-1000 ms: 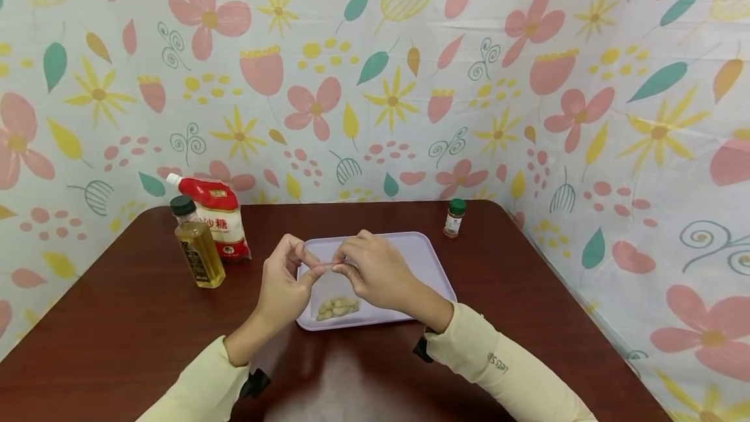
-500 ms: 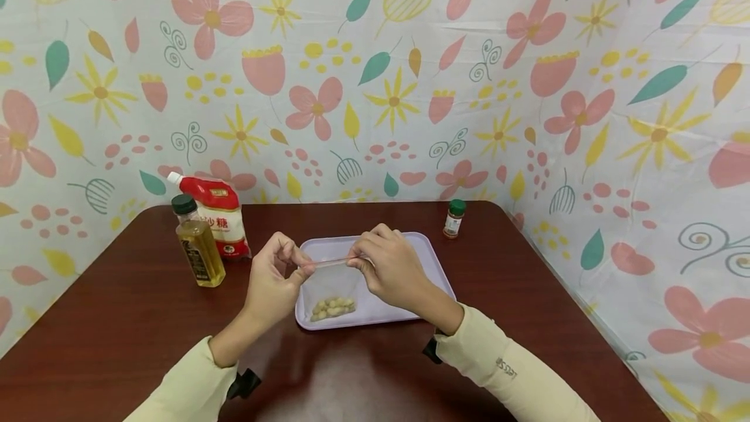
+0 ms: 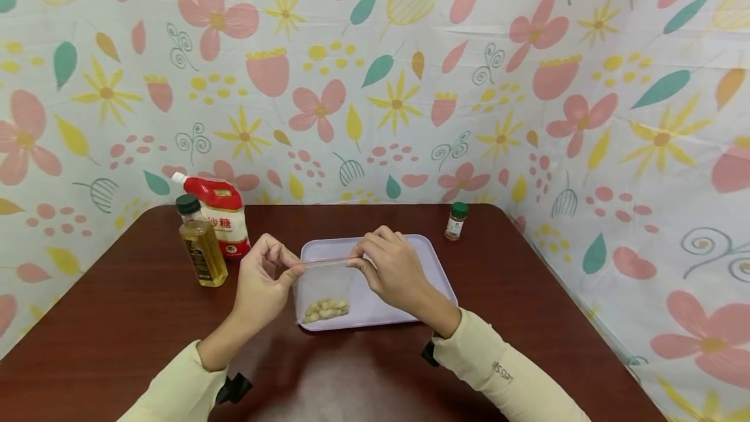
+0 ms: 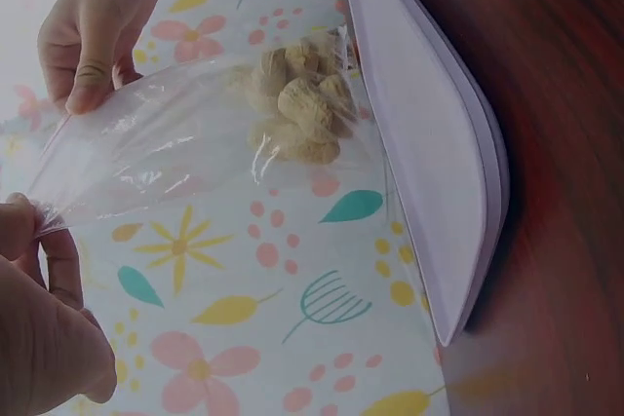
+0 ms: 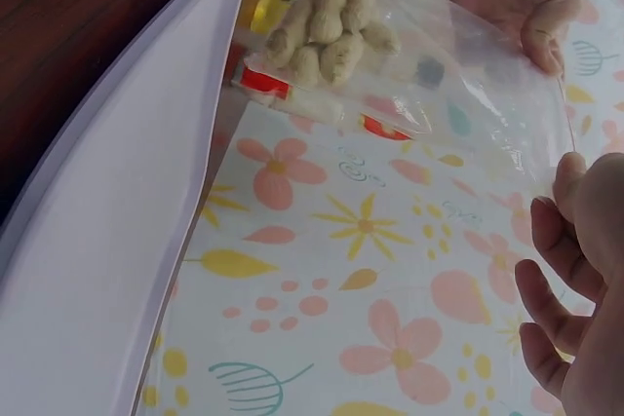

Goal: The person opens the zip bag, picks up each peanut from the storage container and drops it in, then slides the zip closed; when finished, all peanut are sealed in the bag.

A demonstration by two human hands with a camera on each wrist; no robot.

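A clear plastic zip bag (image 3: 325, 282) hangs upright between both hands over the lilac tray (image 3: 404, 308). Several peanuts in their shells (image 5: 327, 21) lie at its bottom. My left hand (image 3: 260, 285) pinches one upper corner between thumb and fingertips. At the other end of the top edge, my right hand (image 3: 395, 275) pinches the bag in the same way. The pink-edged top strip runs straight and taut between them. In the left wrist view the peanuts (image 4: 302, 104) show through the plastic, beside the tray's rim (image 4: 429, 241).
On the left of the dark wooden table (image 3: 328, 370) stand an oil bottle (image 3: 203, 249) with a dark cap and a red-and-white sugar pouch (image 3: 228, 220). A small green-capped spice jar (image 3: 456, 221) stands behind the tray at right. Floral cloth (image 3: 375, 116) hangs behind the table.
My hands have drawn apart, the left moving left and the right slightly right. The bag's top edge is now stretched out between them, and the peanuts have shifted a little left.
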